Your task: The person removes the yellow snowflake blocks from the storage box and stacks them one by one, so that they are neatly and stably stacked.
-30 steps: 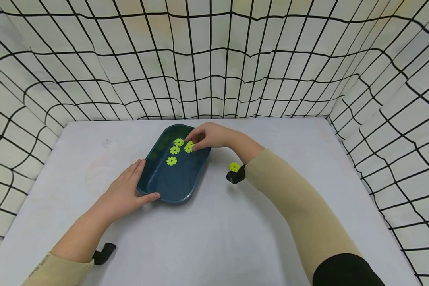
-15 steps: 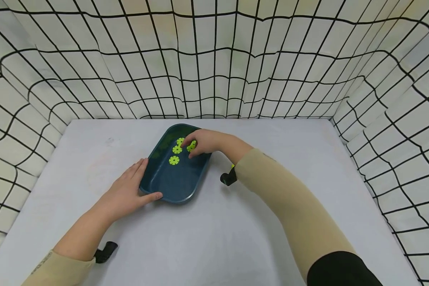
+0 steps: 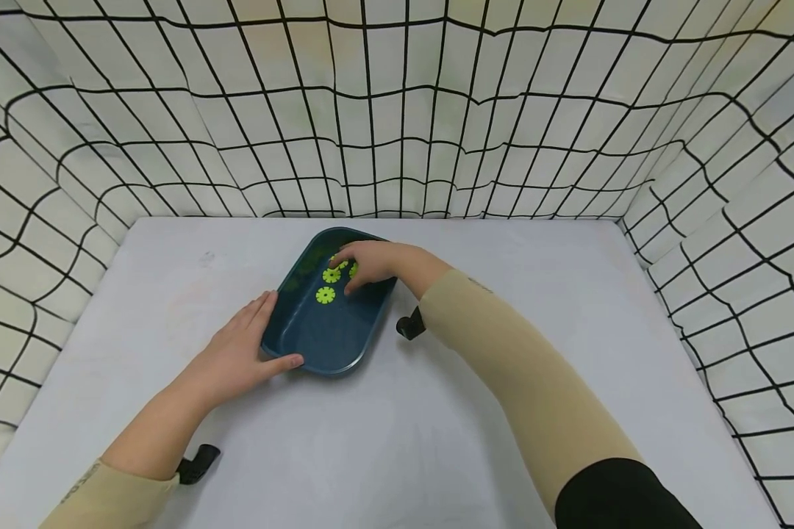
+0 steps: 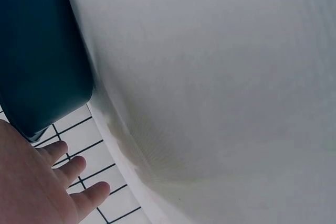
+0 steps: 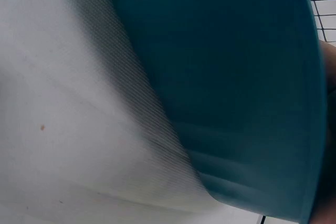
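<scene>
A dark teal rectangular tray (image 3: 324, 345) lies slanted on the white table, its outer wall (image 5: 236, 77) filling much of the right wrist view. Inside, toward the far end, are several small yellow-green notched discs shaped like flowers, one disc (image 3: 326, 294) lying nearest to me. My right hand (image 3: 376, 263) reaches over the tray's right rim, thumb and index finger apart above the discs and partly covering them. At the left rim rests my left hand (image 3: 234, 356), fingers stretched along the side and thumb on the near edge. Its fingers (image 4: 68, 169) also show in the left wrist view.
White table surface (image 3: 397, 441) surrounds the tray. Black netting (image 3: 403, 139) over white sheeting rises behind the table and along both sides. A black wrist mount (image 3: 198, 464) juts from the left sleeve, and another mount (image 3: 410, 323) from the right sleeve.
My right hand has spread its thumb and index finger, and its forearm has shifted left. A disc on the table to the right is now hidden behind that sleeve. The left hand keeps its place.
</scene>
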`<state>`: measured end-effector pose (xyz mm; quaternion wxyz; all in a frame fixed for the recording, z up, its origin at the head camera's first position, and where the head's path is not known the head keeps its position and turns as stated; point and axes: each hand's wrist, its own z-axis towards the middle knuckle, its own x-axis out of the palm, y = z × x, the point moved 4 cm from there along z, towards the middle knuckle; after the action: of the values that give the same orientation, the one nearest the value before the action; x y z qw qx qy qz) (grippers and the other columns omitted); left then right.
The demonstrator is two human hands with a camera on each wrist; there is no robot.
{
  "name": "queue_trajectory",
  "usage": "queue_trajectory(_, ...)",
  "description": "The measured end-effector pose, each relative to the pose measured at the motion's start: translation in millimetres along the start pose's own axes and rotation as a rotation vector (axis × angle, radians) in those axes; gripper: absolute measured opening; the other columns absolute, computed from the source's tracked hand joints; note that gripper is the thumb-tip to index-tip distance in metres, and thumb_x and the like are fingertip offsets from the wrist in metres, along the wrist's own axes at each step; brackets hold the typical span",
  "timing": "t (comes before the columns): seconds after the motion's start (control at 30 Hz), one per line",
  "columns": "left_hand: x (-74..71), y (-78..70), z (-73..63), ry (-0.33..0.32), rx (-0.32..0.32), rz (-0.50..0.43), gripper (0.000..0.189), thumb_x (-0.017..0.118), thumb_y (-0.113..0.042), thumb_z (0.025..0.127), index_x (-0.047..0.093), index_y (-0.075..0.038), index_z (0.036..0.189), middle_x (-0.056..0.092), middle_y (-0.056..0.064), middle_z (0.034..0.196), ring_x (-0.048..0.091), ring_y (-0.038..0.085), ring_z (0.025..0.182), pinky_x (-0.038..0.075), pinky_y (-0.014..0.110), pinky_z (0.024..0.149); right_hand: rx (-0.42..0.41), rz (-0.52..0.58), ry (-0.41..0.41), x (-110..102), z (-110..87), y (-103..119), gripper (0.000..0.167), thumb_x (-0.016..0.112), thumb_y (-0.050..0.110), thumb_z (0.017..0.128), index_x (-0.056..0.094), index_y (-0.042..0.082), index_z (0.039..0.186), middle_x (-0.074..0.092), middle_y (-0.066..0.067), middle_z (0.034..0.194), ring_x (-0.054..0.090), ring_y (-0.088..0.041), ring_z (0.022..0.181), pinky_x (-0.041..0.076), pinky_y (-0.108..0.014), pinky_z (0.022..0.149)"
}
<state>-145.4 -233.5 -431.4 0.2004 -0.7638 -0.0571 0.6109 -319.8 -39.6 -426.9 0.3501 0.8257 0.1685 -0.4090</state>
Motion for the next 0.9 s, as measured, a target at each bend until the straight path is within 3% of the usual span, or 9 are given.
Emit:
queue_trajectory(0.2,0.5,-1.2,1.0,0.001,-0.002,-0.002,0.124,0.059,-0.079,0.078,0.002,-0.004,0.159,0.012,0.025,0.162,0.015,0.046,0.147,0.021,0.067,0.112,0.022,-0.039,0.029,6,3.2,0,0.062,0.072,0.041,0.091,0.048,0.03,0.148,0.025,0.0,0.163,0.022,-0.019,0.149,0.026,-0.038,0.119)
queue_trajectory(0.5,0.1,-0.2,-0.4,0.004,0.006,-0.012,0.123,0.061,-0.076,0.08,0.001,-0.003,0.159,0.012,0.026,0.162,0.015,0.046,0.147,0.021,0.067,0.112,-0.013,-0.063,0.059,10,1.1,16,0.057,0.072,0.038,0.092,0.053,0.028,0.144,0.039,0.002,0.156,0.029,-0.017,0.146,0.027,-0.034,0.118)
queue_trajectory(0.7,0.0,1.4,-1.2,-0.002,0.013,-0.014,0.122,0.061,-0.075,0.081,0.001,-0.003,0.159,0.013,0.026,0.162,0.015,0.047,0.146,0.021,0.067,0.112,-0.072,-0.039,0.072,16,-1.5,29,0.053,0.071,0.034,0.093,0.055,0.027,0.143,0.037,0.003,0.157,0.028,-0.015,0.146,0.025,-0.031,0.118)
queue_trajectory(0.9,-0.3,0.8,-0.2,0.004,0.018,-0.015,0.122,0.06,-0.076,0.081,0.0,-0.004,0.159,0.011,0.025,0.163,0.014,0.046,0.147,0.021,0.067,0.112,-0.112,-0.005,0.017,14,-2.8,29,0.048,0.07,0.028,0.094,0.057,0.026,0.141,0.04,0.004,0.155,0.033,-0.014,0.144,0.03,-0.03,0.116)
